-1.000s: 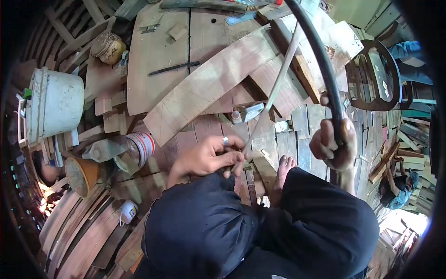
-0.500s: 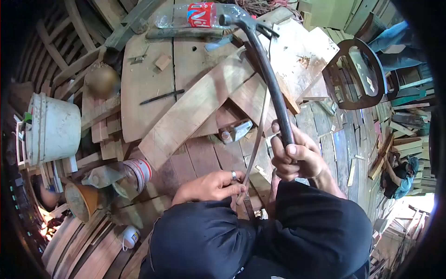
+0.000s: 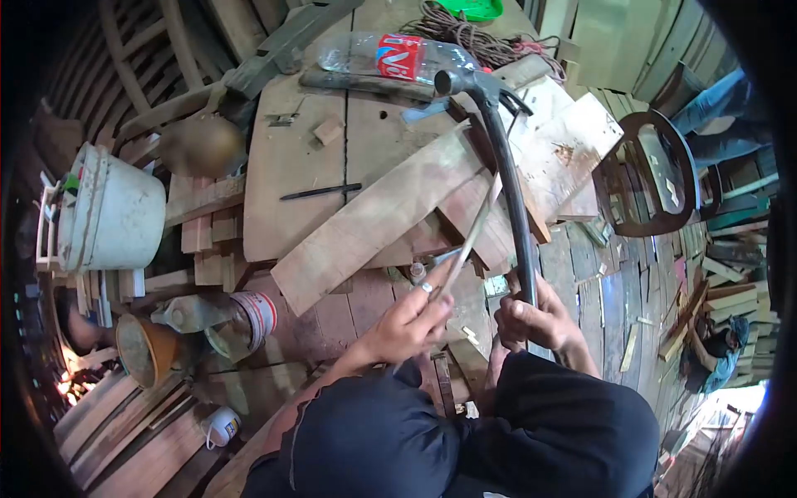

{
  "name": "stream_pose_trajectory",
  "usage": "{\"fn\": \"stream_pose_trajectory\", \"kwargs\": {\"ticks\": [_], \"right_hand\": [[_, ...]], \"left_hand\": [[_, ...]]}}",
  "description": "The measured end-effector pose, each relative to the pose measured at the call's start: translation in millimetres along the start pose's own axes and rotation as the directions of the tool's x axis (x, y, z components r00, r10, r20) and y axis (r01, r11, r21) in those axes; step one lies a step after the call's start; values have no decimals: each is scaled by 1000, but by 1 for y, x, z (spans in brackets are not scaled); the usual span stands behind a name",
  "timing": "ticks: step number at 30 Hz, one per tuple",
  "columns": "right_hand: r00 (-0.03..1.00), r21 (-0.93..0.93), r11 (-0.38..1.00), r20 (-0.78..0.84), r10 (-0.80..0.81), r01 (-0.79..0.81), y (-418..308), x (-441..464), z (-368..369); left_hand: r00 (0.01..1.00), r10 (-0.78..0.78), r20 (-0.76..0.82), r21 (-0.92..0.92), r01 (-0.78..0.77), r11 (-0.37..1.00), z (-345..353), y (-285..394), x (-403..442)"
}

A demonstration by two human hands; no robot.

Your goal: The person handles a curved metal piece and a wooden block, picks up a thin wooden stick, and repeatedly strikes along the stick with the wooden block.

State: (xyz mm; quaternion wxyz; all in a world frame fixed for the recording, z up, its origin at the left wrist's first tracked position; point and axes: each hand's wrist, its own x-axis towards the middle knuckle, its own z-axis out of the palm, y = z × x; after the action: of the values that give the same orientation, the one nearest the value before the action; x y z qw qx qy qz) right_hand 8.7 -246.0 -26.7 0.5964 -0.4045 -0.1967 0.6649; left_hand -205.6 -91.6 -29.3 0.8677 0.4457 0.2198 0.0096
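Observation:
My right hand is wrapped round the lower handle of a claw hammer. The hammer is upright, its head at the top of the view. My left hand, with a ring on one finger, is closed round a long thin pale rod. The rod slants up to the right and passes close to the hammer handle; whether they touch I cannot tell. Beyond the hands lies a flat plank across other wooden pieces. A small block and a thin dark tool rest on the bench.
A plastic bottle and coiled rope lie at the back. To the left are a white bucket, a paint can and an orange pot. A dark wooden frame stands right. Another person bends at far right.
My left hand has risen from beside the knee and grips the rod higher. The right hand has lowered slightly with the hammer. The view has shifted, so the bench appears lower and further right.

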Motion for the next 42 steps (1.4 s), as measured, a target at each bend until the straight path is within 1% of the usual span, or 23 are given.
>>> {"fn": "stream_pose_trajectory", "kwargs": {"ticks": [2, 4, 6, 7, 8, 10, 14, 16, 17, 18, 19, 20, 21, 22, 24, 26, 28, 29, 32, 35, 39, 40, 42], "right_hand": [[990, -212, 977, -138, -33, 3, -9, 2, 4], [985, -333, 942, -174, -17, -42, -20, -2, -6], [956, -575, 817, -261, -134, -43, -21, -2, -13], [943, -592, 805, -286, -167, -37, -20, -1, -9], [944, -592, 805, -285, -167, -37, -17, -1, -5], [953, -469, 875, -303, -29, -122, -10, -2, 3], [966, -354, 934, -254, -49, -46, -10, -3, 6], [966, -303, 951, -219, -135, 64, -13, -6, 9], [965, -274, 952, -182, -189, 135, -16, -5, 6], [959, -242, 949, -145, -243, 204, -22, -3, 4], [929, -356, 899, -169, -330, 255, -31, -2, 4], [893, -342, 884, -205, -400, 318, -41, 2, 8], [862, -415, 848, -234, -450, 330, -50, 5, 4], [825, -488, 806, -261, -502, 336, -59, 5, -2], [788, -541, 784, -320, -527, 305, -79, 7, -7], [787, -531, 789, -322, -526, 310, -92, 9, -22], [800, -456, 844, -375, -470, 282, -94, 13, -41], [801, -459, 845, -377, -465, 275, -91, 16, -47], [787, -344, 895, -449, -422, 284, -88, 21, -64], [764, -495, 849, -469, -442, 187, -96, 21, -89], [768, -525, 845, -498, -403, 104, -109, 32, -100], [780, -579, 812, -474, -408, 73, -114, 34, -104], [734, -780, 614, -486, -474, -121, -119, 40, -119]], "left_hand": [[988, 156, -21, 58, -154, 986, -12, -14, 10], [988, 141, -61, 113, -134, 985, -11, -17, 8], [989, 137, 48, 524, -142, 840, -16, -31, 11], [985, 134, 111, 634, -174, 754, -13, -29, 9], [985, 134, 109, 634, -173, 754, -11, -27, 9], [991, 117, 62, 590, -131, 797, -9, -24, 9], [989, 148, -24, 498, -116, 860, -17, -21, 4], [985, 143, -98, 306, -107, 946, -25, -18, -1], [971, 198, -132, 228, -165, 960, -25, -17, -6], [969, 202, -140, 222, -168, 960, -23, -13, -10], [944, 225, -240, 175, -186, 967, -22, -10, -14], [911, 240, -334, 132, -207, 969, -21, -8, -17], [858, 389, -335, 186, -344, 920, -22, -3, -17], [860, 389, -329, 185, -346, 920, -25, -3, -16], [726, 612, -313, 215, -573, 791, -34, -6, -11], [719, 630, -294, 227, -588, 777, -41, -5, -15], [718, 577, -390, 153, -567, 809, -38, -1, -19], [728, 589, -350, 155, -575, 803, -45, -4, -20], [727, 556, -403, 158, -543, 825, -43, -7, -21], [730, 535, -424, 157, -522, 838, -43, -6, -20], [764, 519, -383, 148, -503, 851, -47, 0, -14], [776, 520, -358, 145, -504, 852, -47, 2, -12], [785, 519, -339, 147, -501, 853, -46, 7, -10]]}}
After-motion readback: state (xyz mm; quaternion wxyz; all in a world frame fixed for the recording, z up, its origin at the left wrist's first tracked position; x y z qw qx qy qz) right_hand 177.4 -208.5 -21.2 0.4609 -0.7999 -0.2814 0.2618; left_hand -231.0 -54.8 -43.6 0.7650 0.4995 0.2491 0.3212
